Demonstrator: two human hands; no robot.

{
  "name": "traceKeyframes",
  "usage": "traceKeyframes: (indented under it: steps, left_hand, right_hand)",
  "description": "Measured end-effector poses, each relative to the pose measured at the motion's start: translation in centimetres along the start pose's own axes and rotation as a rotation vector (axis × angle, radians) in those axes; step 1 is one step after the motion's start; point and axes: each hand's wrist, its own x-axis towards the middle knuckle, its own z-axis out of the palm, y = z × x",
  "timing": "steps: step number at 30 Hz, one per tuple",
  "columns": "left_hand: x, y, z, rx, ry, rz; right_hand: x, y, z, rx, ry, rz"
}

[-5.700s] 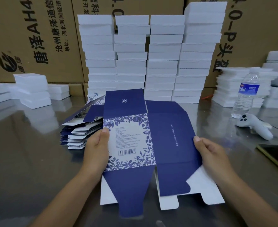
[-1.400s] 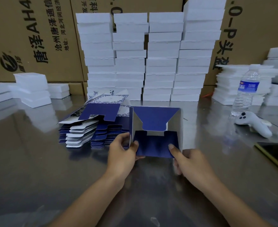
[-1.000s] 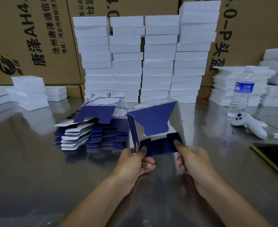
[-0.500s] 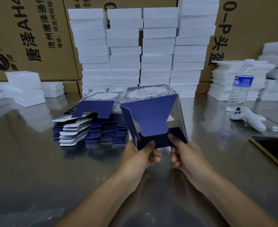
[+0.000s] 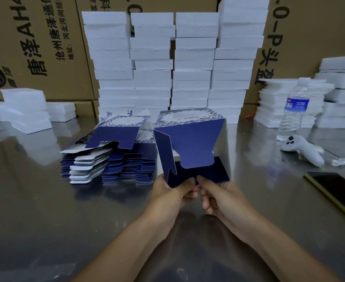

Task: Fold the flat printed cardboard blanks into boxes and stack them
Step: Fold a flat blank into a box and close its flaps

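**Both hands pinching the bottom flap of a half-folded blue box**

Far to the left of the grip, low piles of white foam blocks (image 5: 25, 106) are sitting on the shiny metal table (image 5: 35, 210). Nearer, just left of the held piece, the pile of flat blanks (image 5: 108, 163) is lying fanned out, its top sheet showing a blue flap and a leaf-printed panel.

The left hand (image 5: 170, 193) is gripping the half-folded box (image 5: 192, 139) at its lower left corner, thumb pressing on the dark bottom flap and fingers curling beneath. The box is facing the person with its open end. Its floral panel is lying on top, a tapered blue flap is hanging down into the opening, and a narrow side flap is standing folded inward on the left. Whether its far edge is resting on the table cannot be told.

The right hand (image 5: 218, 197) is pinching the same bottom flap just beside the left thumb, thumb on top and fingers curled under.

Behind the grip, tall white columns (image 5: 167, 64) are standing against brown printed cartons (image 5: 35, 43).

Well to the right, a water bottle (image 5: 293, 110) is standing upright, a white controller (image 5: 304, 150) is lying near its base, and a dark phone (image 5: 338, 192) is lying at the table's right edge.
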Motion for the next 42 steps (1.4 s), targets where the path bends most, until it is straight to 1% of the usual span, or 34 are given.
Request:
traceKeyframes:
  steps: [3, 8, 12, 15, 24, 27, 28, 29, 30, 32, 33, 34, 36, 39, 40, 42]
  left_hand:
    - [0.3, -0.3, -0.1, -0.015, 0.009, -0.005]
    - [0.5, -0.3, 0.0, 0.021, -0.019, 0.002]
    - [1.2, -0.2, -1.0, -0.039, -0.033, -0.066]
    - [1.6, -0.2, -1.3, -0.019, -0.064, -0.101]
    - [1.6, 0.0, -2.0, 0.013, -0.06, -0.123]
    - [1.7, 0.0, -1.9, 0.046, -0.01, -0.147]
    - [1.8, 0.2, -1.9, 0.08, 0.025, -0.157]
    - [1.9, 0.3, -2.0, 0.174, 0.061, -0.144]
    - [2.0, 0.3, -2.2, 0.34, 0.092, -0.09]
    - [1.7, 0.3, -2.8, 0.75, 0.117, 0.127]
    - [1.4, 0.2, -3.1, 0.897, 0.121, 0.235]
    - [1.2, 0.0, -3.3, 0.986, 0.124, 0.3]
    - [1.1, -0.2, -3.6, 1.004, 0.115, 0.363]
    - [1.3, 0.1, -3.4, 0.902, 0.098, 0.454]
    - [1.3, 0.2, -3.3, 0.868, 0.094, 0.502]
    - [1.3, 0.3, -3.1, 0.733, 0.057, 0.564]
  right_hand:
    - [0.1, -0.1, -0.3, -0.008, -0.037, 0.008]
    - [0.2, -0.1, -0.5, 0.037, -0.022, 0.044]
    - [0.5, -0.3, -1.3, 0.13, 0.079, 0.104]
    - [0.7, -0.4, -1.5, 0.154, 0.112, 0.117]
    - [0.8, -0.1, -1.4, 0.05, 0.116, 0.113]
    - [0.8, -0.2, -1.5, 0.07, 0.137, 0.119]
    - [0.8, -0.3, -1.6, 0.066, 0.161, 0.111]
    - [0.9, -0.2, -1.7, 0.017, 0.199, 0.082]
    - [0.9, 0.0, -1.9, -0.099, 0.257, 0.031]
    - [0.7, 0.5, -2.2, -0.458, 0.411, -0.14]
    - [0.5, 0.7, -2.3, -0.595, 0.459, -0.247]
    - [0.3, 0.9, -2.3, -0.647, 0.46, -0.35]
    - [0.0, 0.8, -2.2, -0.584, 0.373, -0.503]
    - [0.1, 0.6, -2.1, -0.491, 0.255, -0.659]
    - [0.2, 0.5, -2.1, -0.482, 0.22, -0.681]
    - [0.1, 0.3, -1.9, -0.487, 0.158, -0.659]
